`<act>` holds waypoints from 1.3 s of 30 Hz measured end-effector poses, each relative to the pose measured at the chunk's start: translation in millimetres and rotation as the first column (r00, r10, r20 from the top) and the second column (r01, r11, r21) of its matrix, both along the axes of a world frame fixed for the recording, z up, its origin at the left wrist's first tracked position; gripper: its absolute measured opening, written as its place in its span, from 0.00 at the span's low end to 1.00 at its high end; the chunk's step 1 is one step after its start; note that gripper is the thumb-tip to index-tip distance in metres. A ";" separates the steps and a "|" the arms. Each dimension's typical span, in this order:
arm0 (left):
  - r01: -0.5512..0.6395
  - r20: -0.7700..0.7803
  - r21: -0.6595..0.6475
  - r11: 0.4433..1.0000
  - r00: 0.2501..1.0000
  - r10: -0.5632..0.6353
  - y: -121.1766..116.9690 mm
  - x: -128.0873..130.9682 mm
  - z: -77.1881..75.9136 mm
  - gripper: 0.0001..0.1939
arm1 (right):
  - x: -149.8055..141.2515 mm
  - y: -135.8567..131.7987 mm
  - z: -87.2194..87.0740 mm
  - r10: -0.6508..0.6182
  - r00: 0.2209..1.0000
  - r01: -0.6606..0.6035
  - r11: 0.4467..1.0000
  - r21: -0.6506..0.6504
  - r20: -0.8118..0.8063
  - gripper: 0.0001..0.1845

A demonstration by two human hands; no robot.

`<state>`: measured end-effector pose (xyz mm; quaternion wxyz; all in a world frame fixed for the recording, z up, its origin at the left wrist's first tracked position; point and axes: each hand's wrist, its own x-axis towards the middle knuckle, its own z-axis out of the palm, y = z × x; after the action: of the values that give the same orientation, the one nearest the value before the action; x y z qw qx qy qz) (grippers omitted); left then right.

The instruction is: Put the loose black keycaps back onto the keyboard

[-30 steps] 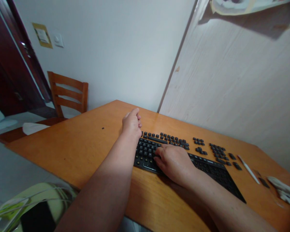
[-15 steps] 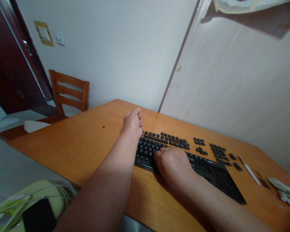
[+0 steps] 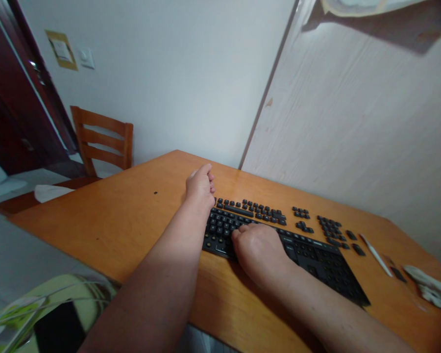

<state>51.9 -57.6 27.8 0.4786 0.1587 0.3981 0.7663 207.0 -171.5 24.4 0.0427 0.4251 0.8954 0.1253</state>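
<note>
A black keyboard (image 3: 336,272) lies on the wooden table, with keycaps fitted over its left part and bare key sockets at its right and along its near left edge. My right hand (image 3: 259,247) rests over the middle of the keyboard. Its fingers are curled down and mostly hidden behind the back of the hand; what they hold cannot be seen. Beyond the keyboard's far left corner, my left hand (image 3: 200,184) is closed with curled fingers, beside the loose keycaps (image 3: 266,212). Whatever is inside it is hidden. A long space bar (image 3: 238,211) lies among those keycaps.
More keycaps (image 3: 329,228) stand in groups along the back right of the table (image 3: 139,211). Farther right lie a white pen-like stick (image 3: 377,256) and a crumpled cloth (image 3: 431,287). A wooden chair (image 3: 103,137) is at the far left. A wall runs behind the table.
The view has shifted slightly, so everything sits a little farther left. My right hand has moved very little over the keyboard; my left hand keeps its closed pose.
</note>
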 end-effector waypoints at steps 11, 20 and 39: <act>-0.005 -0.001 -0.002 1.000 1.000 0.005 -0.6 0.4 -0.7 0.10 | -4.8 -8.5 -5.5 0.027 0.998 -0.026 0.999 -0.021 0.061 0.13; -0.005 -0.001 -0.019 1.000 1.000 0.005 -2.7 2.1 2.0 0.09 | -8.8 -18.5 -6.5 -0.018 0.989 0.017 1.000 0.005 0.144 0.23; 0.002 0.001 -0.001 1.000 1.000 -0.002 -0.2 -1.8 1.5 0.09 | 20.1 -8.1 22.3 -0.030 1.000 0.030 0.999 -0.040 0.010 0.12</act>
<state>50.1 -57.8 29.3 0.4795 0.1586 0.3981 0.7658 227.2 -179.6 46.7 0.0572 0.4371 0.8910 0.1087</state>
